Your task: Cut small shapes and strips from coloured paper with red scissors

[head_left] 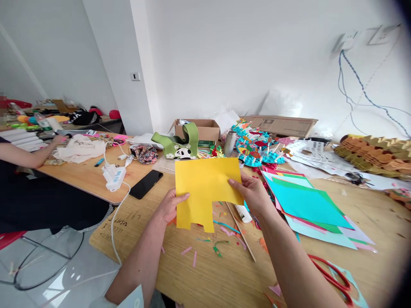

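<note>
We hold up the notched yellow sheet (205,188), left hand (170,206) and right hand (253,192) each pinching an edge. More cutting would need the scissors (332,276).

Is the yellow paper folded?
Spread out: the yellow paper shows as one flat sheet, left hand and right hand holding its sides.

A craft workroom: wooden tables (224,273) strewn with coloured paper sheets (308,205), paper scraps (218,248), scissors (330,273) and cardboard boxes (205,128)
</note>
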### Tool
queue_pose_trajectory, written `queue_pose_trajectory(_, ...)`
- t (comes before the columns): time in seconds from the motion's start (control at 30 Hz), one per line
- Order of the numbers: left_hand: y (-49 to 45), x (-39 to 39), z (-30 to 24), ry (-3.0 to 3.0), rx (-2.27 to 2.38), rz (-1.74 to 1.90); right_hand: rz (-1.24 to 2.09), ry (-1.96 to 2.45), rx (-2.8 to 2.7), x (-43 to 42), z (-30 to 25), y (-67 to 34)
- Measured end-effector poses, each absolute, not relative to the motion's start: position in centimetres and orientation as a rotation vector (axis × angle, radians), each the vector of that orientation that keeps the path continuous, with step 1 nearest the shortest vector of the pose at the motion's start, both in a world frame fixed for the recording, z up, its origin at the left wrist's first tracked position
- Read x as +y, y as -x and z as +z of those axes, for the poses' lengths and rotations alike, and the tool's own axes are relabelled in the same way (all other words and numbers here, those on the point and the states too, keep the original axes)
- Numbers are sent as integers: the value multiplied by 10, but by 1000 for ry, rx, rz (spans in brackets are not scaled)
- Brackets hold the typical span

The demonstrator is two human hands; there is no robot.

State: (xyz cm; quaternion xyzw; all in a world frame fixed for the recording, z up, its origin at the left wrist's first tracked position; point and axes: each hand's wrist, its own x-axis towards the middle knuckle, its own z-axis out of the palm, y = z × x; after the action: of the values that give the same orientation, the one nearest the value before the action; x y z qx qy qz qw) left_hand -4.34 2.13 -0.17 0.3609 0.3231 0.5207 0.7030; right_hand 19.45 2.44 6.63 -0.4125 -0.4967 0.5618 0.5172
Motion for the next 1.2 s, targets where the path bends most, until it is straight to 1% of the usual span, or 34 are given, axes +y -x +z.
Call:
queue_pose_trajectory(0.2, 47, 20, 1, -727, 635, 1246, 1358, 936, -1224, 17, 73, -196)
queue_pose_trajectory(0.3, 46, 19, 0, -726, 686, 1216, 1322, 947, -1273, 15, 74, -191)
queue_pose_trajectory(0.4, 45, 20, -1, -730, 760, 1188, 1250, 983, -1436, 12, 80, -192)
queue_pose_trajectory(0.47, 45, 22, -1, -732, 783, 1228, 1117, 1078, -1577, 6, 88, -206)
queue_pose_trajectory(0.53, 44, 24, 0, -743, 794, 1282, 910, 1200, -1643, -4, 97, -231)
queue_pose_trajectory(0.6, 45, 24, 2, -754, 805, 1326, 689, 1437, -1739, -20, 100, -265)
queue_pose_trajectory(0.67, 45, 24, 4, -757, 815, 1354, 461, 1757, -1855, -42, 89, -301)
queue_pose_trajectory(0.73, 45, 24, 5, -759, 817, 1377, 275, 2042, -1971, -66, 65, -331)
queue_pose_trajectory(0.83, 45, 25, 5, -764, 811, 1410, 128, 2271, -2094, -100, 16, -358)
queue_pose_trajectory(0.9, 44, 25, 4, -749, 819, 1415, -17, 2291, -2164, -117, -12, -366)
queue_pose_trajectory(1.0, 43, 25, 1, -711, 836, 1400, -189, 2242, -2222, -129, -35, -370)
queue_pose_trajectory(1.1, 43, 25, 0, -709, 823, 1393, -216, 2181, -2176, -130, -42, -378)
queue_pose_trajectory(1.2, 44, 25, 0, -711, 798, 1401, -125, 2150, -1977, -121, -38, -386)
